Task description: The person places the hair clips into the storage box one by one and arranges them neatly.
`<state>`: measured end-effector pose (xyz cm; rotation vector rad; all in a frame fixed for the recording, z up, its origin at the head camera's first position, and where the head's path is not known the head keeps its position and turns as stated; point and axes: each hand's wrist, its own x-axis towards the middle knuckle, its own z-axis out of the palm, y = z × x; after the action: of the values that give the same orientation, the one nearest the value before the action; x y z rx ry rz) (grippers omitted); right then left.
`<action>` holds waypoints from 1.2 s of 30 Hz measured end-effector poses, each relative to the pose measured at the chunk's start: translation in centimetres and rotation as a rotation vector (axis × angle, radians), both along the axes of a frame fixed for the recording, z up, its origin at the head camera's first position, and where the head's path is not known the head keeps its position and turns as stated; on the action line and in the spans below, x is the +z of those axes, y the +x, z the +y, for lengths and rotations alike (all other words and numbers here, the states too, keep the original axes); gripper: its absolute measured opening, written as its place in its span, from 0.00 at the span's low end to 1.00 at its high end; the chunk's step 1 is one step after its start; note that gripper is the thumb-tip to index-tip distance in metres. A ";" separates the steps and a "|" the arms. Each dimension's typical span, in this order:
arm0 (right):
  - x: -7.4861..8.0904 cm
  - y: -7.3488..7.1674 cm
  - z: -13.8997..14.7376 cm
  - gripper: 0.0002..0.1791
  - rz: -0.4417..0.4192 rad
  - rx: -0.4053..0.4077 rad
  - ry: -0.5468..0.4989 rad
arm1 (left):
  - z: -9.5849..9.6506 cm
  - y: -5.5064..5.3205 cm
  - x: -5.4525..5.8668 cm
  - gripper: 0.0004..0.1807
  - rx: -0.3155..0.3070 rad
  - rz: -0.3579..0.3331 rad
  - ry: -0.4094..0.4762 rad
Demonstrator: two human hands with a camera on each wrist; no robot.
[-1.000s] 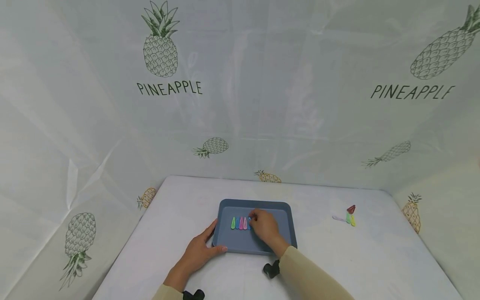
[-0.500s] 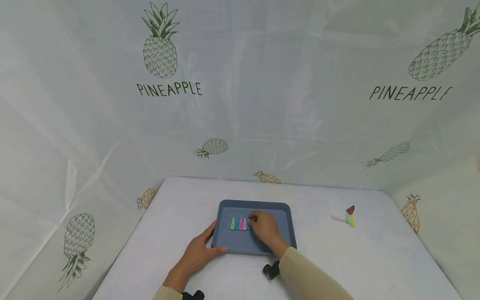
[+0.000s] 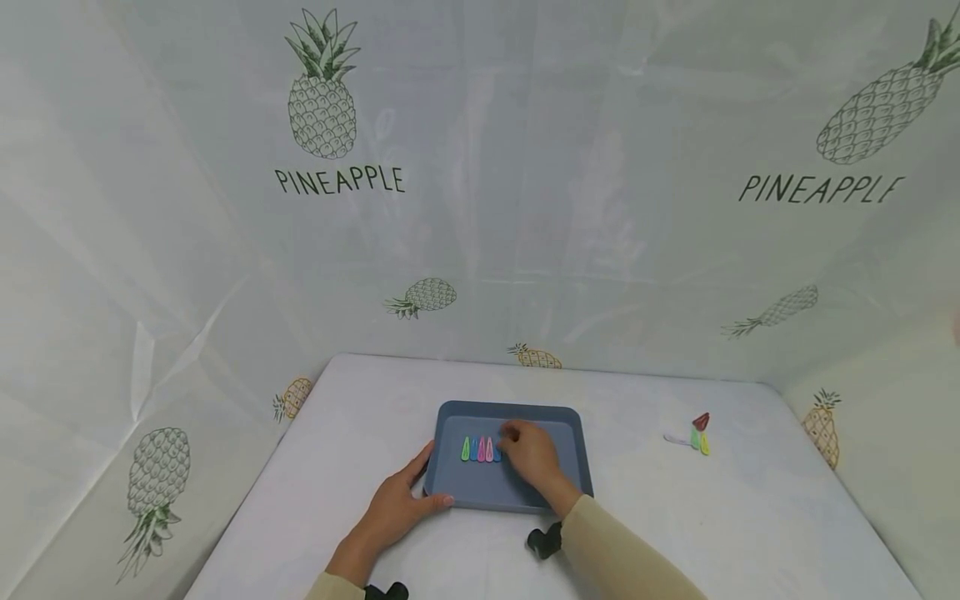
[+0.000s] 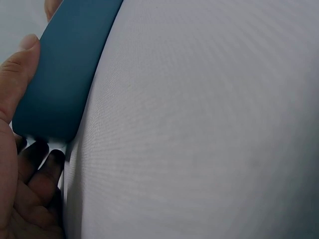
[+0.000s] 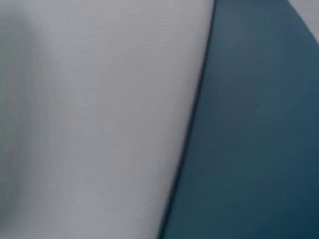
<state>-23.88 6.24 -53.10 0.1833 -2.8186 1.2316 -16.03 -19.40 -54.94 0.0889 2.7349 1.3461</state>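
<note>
A blue-grey tray point(image 3: 480, 490) lies on the white table, with a row of small snap hair clips on it. From the left come a green clip point(image 3: 466, 449), a blue clip point(image 3: 474, 450), a pink clip point(image 3: 482, 450) and a lighter pink clip point(image 3: 490, 450). At the row's right end my right hand point(image 3: 531, 457) pinches a blue hair clip point(image 3: 498, 455), partly hidden by the fingertips. My left hand point(image 3: 397, 504) grips the tray's near left corner; in the left wrist view its thumb point(image 4: 20, 69) lies against the tray wall point(image 4: 65, 74).
Several loose hair clips lie in a small cluster to the right of the tray, among them a dark red clip point(image 3: 701, 422), a yellow clip point(image 3: 704, 444) and a pale lilac clip point(image 3: 678, 439). A pineapple-printed curtain point(image 3: 525, 208) surrounds the table point(image 3: 637, 533).
The head view has tilted up very slightly. Both hands stay at the same places on the tray, and the right fingertips cover a little more of the blue hair clip.
</note>
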 end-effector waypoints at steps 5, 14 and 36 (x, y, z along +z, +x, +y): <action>0.1 -0.1 0.6 0.14 0.007 0.008 -0.075 | 0.0 -0.1 -0.2 0.58 0.000 0.005 -0.018; 0.9 0.0 1.6 0.14 0.006 0.031 -0.202 | 0.0 -0.2 -0.4 0.59 -0.002 0.006 -0.006; 4.5 -0.3 15.6 0.17 0.075 -0.130 -0.101 | 0.2 0.0 -0.1 0.58 0.001 0.005 -0.001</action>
<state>-24.16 21.86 -48.62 0.0403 -2.6513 1.3048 -16.00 -19.20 -55.04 0.0900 2.7400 1.3463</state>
